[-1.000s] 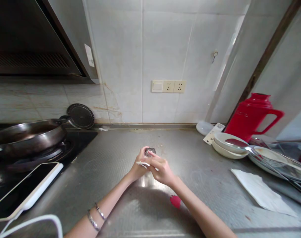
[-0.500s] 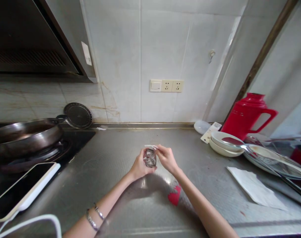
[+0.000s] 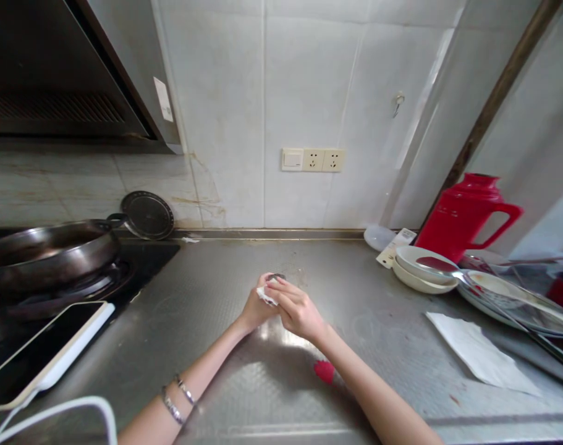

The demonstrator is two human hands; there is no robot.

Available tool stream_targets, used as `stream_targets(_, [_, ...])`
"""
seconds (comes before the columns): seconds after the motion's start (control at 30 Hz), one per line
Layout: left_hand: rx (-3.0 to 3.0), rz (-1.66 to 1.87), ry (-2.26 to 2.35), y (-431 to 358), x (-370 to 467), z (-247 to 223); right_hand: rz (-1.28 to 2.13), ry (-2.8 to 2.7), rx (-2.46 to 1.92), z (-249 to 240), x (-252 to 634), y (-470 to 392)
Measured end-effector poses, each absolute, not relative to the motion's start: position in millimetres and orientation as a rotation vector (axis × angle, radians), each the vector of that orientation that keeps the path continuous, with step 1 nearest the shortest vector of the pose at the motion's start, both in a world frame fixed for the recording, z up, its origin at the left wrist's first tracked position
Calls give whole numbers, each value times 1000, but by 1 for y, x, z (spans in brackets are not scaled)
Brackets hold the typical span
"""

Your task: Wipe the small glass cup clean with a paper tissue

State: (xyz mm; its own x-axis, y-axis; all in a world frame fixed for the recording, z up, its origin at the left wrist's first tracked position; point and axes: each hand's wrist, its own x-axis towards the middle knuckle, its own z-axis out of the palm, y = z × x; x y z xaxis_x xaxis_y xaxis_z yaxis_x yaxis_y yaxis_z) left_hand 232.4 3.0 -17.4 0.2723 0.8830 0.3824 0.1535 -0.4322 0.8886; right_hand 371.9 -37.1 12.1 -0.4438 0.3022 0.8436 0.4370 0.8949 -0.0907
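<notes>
The left hand (image 3: pixel 257 310) curls its fingers around a small glass (image 3: pixel 276 277), whose dark rim shows just above them; the rest of it is hidden. The right hand (image 3: pixel 300 314) reaches over from the other side, its fingers bent and close together, pinching a crumpled white tissue (image 3: pixel 266 296) against the side of the glass. The tips beneath the tissue cannot be made out. The glass is between the two hands, above the steel countertop (image 3: pixel 225 278); whether its base touches the steel cannot be told.

Nearer the wearer than the right fingers, a red patch (image 3: pixel 324 371) shows beside the right forearm. Well to the right of the fingers, a flat white napkin (image 3: pixel 480 352) lies on the countertop. Beyond it are two stacked white bowls (image 3: pixel 423 281) with a metal spoon (image 3: pixel 441 267) across the top one, and behind them a red thermos flask (image 3: pixel 461 216). Well to the left of the fingers, a phone (image 3: pixel 44 346) lies tilted near the edge of the black cooktop (image 3: pixel 154 256), and a metal pan (image 3: pixel 54 259) sits farther left. Past the fingertips, a switch and socket panel (image 3: pixel 313 160) is fixed to the tiled wall (image 3: pixel 230 111), and a black round disc (image 3: pixel 148 215) leans there farther left.
</notes>
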Motion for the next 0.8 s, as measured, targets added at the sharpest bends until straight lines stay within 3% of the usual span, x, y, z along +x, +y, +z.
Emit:
stream_targets(0.27, [1744, 1188, 784, -1, 233, -19, 117, -1539, -962, 21, 382, -30])
stream_targets(0.47, [1722, 1179, 785, -3, 236, -21, 285, -1651, -1030, 20, 385, -25])
stream_targets(0.8, [1594, 1283, 851, 9, 236, -29, -5, -1839, -689, 2, 374, -31])
